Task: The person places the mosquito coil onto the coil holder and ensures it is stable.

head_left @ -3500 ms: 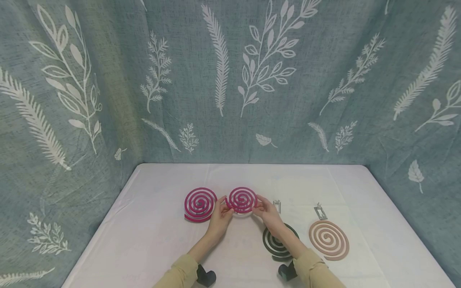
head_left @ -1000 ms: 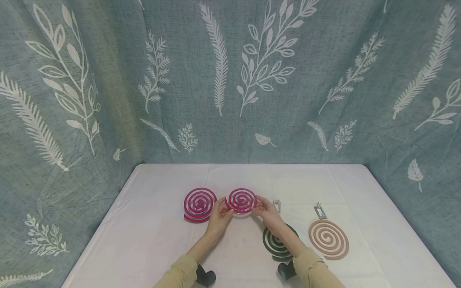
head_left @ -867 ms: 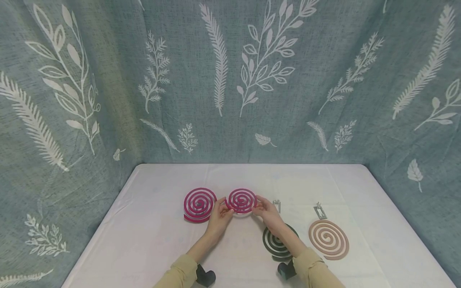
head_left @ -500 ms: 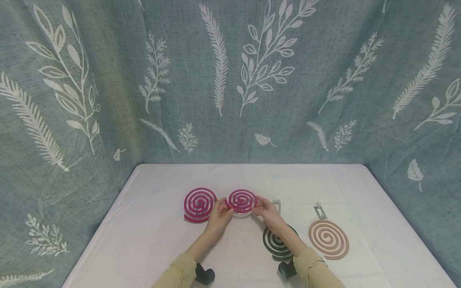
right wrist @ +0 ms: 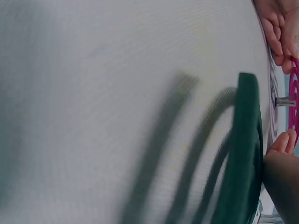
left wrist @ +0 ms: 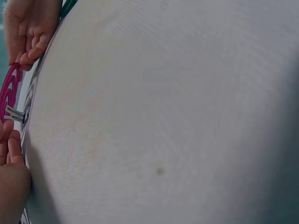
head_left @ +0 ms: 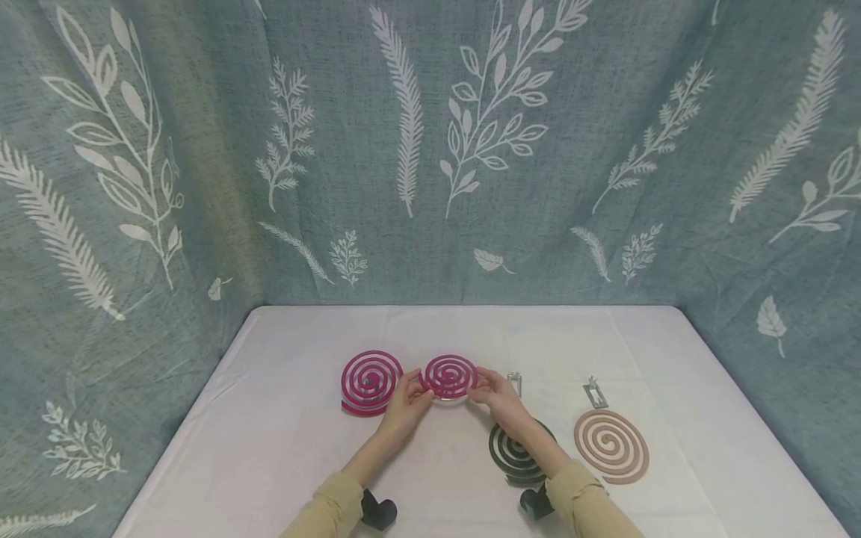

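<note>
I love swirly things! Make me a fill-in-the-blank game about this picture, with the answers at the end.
1. The held spiral, between the left hand and right hand, is coloured ____.
2. The half-hidden spiral behind the right arm is coloured ____.
3. As the person sees it, the tan spiral is on the ____ side of the table.
4. Altogether, the head view shows ____ spirals.

Missing words: pink; green; right; four.
</note>
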Available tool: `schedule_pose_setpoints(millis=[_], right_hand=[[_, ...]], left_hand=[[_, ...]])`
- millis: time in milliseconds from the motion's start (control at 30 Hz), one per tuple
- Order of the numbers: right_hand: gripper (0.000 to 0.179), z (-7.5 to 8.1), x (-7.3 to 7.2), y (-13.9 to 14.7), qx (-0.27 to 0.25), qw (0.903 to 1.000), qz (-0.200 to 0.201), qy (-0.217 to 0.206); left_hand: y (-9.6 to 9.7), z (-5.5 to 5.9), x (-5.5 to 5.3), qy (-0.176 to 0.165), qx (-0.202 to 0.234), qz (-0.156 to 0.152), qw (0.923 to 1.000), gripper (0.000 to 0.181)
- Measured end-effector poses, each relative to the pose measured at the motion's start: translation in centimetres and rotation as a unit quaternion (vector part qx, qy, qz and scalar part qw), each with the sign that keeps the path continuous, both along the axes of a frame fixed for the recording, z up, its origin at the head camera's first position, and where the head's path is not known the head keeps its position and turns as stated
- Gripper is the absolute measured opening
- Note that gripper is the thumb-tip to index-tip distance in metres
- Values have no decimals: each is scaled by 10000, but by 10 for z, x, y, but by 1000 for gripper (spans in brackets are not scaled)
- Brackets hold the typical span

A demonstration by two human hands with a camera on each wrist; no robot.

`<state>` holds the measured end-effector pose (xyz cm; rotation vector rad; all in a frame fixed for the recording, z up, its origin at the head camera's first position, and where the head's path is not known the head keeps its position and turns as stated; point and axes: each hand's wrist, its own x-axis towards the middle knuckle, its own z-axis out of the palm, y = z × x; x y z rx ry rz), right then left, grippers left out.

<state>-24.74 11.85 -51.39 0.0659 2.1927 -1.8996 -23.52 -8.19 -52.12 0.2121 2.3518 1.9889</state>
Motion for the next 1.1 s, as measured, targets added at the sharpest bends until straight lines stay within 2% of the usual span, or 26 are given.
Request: schedule_pose_setpoints(millis=[467,900,1100], right_hand=[[62,7,0,-1,-87,9999,-33,-98],[61,9,-5,1,-239,9990,10,-379],[59,11,-6,3,-73,9990,131,-420]], left_hand=[[1,2,-1,-43,125,49,9999,53],[-1,5,2,-19,-80,63,9999,53],[-1,4,1,-66,-116,72,9999,53]])
